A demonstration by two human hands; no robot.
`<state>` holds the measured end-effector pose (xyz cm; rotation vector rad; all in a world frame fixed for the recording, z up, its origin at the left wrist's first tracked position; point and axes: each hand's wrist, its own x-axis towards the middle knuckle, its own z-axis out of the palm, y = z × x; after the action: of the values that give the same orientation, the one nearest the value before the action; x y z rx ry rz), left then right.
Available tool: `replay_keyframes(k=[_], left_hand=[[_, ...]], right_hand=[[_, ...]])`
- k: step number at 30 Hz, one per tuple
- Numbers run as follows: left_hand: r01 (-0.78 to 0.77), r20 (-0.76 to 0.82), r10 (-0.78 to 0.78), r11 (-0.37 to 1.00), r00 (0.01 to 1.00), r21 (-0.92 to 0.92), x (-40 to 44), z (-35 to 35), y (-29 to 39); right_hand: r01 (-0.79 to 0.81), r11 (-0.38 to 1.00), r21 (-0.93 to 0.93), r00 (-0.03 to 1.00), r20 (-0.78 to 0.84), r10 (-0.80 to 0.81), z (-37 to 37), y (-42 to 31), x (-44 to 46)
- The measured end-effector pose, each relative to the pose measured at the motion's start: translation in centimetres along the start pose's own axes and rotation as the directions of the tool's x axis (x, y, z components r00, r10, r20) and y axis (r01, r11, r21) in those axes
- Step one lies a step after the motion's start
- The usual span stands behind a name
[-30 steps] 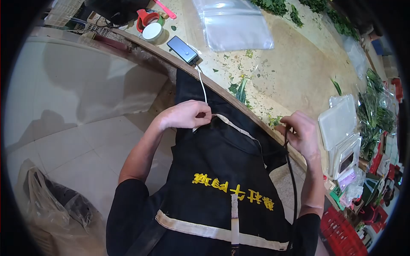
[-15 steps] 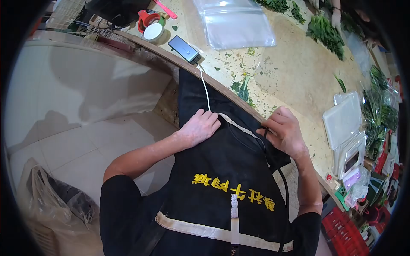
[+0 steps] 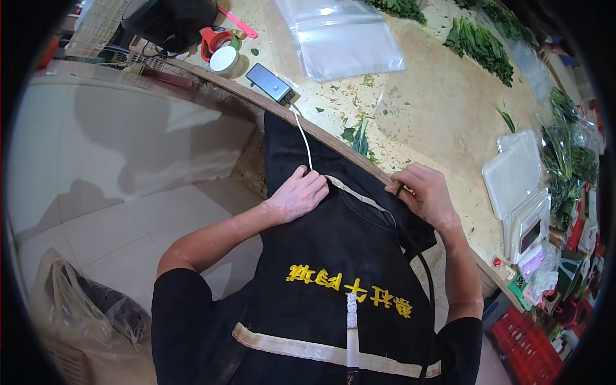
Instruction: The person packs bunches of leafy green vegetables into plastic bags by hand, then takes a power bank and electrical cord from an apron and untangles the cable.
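Observation:
A black apron (image 3: 359, 256) with yellow lettering and beige trim covers my front. My left hand (image 3: 298, 196) is closed on its top edge, at one end of the beige neckline trim. Close by that hand, a white cable (image 3: 301, 131) runs up to a power bank (image 3: 269, 83) on the table. At the other end of the neckline, by the table edge, my right hand (image 3: 425, 197) pinches a black apron strap (image 3: 428, 276). That strap hangs down along my right side. A cigarette (image 3: 352, 340) with a long ash tip juts up from the bottom of the view.
Leaf scraps lie on the wooden table (image 3: 436, 115), with clear plastic bags (image 3: 350, 48) and bunches of greens (image 3: 478, 48) farther back. White trays (image 3: 513, 173) stand at the right. A red crate (image 3: 526, 346) is below; a plastic bag (image 3: 83, 314) sits at lower left.
The view has shifted a little, and another person's hands at the top right have left it. My right hand has risen slightly with the strap; my left keeps its hold.

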<state>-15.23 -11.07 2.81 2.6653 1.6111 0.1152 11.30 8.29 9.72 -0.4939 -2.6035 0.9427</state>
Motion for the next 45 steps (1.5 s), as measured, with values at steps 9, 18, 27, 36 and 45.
replay_keyframes(k=[9,18,27,36,45], left_hand=[[0.102,-0.008,-0.122,0.862,0.993,-0.496,0.3,-6.9,-2.8],[0.042,0.202,0.057,0.890,0.978,-0.454,0.1,-11.1,-3.9],[0.235,0.175,-0.161,0.763,0.971,-0.602,0.0,-10.2,-4.0],[0.212,0.175,-0.124,0.698,0.977,-0.684,1.1,-12.0,-5.3],[0.454,0.303,-0.387,0.401,0.871,-0.796,1.6,-7.5,-4.2]], right_hand=[[0.011,0.999,-0.046,0.998,-0.059,-0.013,-1.8,-0.1,0.3],[-0.134,0.989,0.060,0.986,-0.095,0.140,-3.9,-0.1,1.6],[-0.231,0.954,0.193,0.972,0.013,0.233,-3.3,-0.8,1.0],[-0.296,0.926,0.236,0.952,0.150,0.266,-4.4,-0.1,2.0],[0.085,0.960,0.267,0.950,0.268,-0.159,2.6,-2.8,6.9]])
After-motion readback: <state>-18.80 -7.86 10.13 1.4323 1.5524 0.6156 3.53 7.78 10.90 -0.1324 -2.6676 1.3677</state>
